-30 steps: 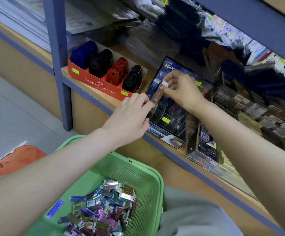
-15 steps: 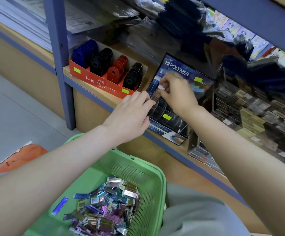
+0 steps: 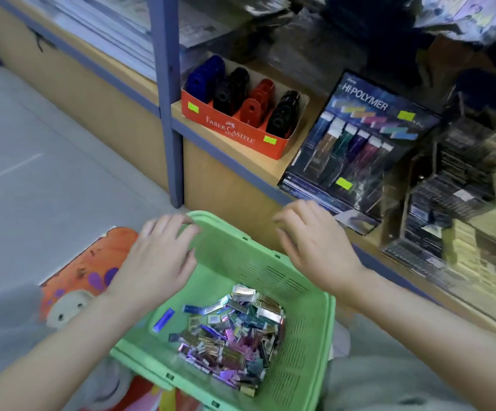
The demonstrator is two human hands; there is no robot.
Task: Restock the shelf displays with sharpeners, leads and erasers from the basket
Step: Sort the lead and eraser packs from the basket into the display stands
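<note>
Grey floor [image 3: 48, 173] filled the left side, with a wooden shelf [image 3: 273, 166] edged in blue running diagonally across the right. I looked down on a green basket [image 3: 315, 336] sitting low in front of the shelf, its long axis pointing away from me toward the shelf. Beside it on the floor lay an orange mat [image 3: 92, 271].

On the shelf stood a dark HI-POLYMER display [image 3: 368, 137], leaning back. Its lead tubes [image 3: 347, 146] sat side by side in the slots, long axes running up the slope, white caps at the top. Left of it was a red Faber-Castell box [image 3: 235, 133] holding sharpeners [image 3: 255, 105] in four rows: blue, black, red, black. The rows ran front to back.

Both hands hovered at the basket's far end. The left hand [image 3: 158, 256] had fingers loose and spread, nothing in it; its fingertips sat at the far rim corner, contact blurred, so I could not tell. The right hand [image 3: 315, 244] was relaxed too, empty, just above the rim's right side.

A heap of lead cases [image 3: 235, 327] lay on the basket floor, pointing every way. One blue case [image 3: 163, 320] lay apart to the left, slanted from lower left to upper right.
</note>
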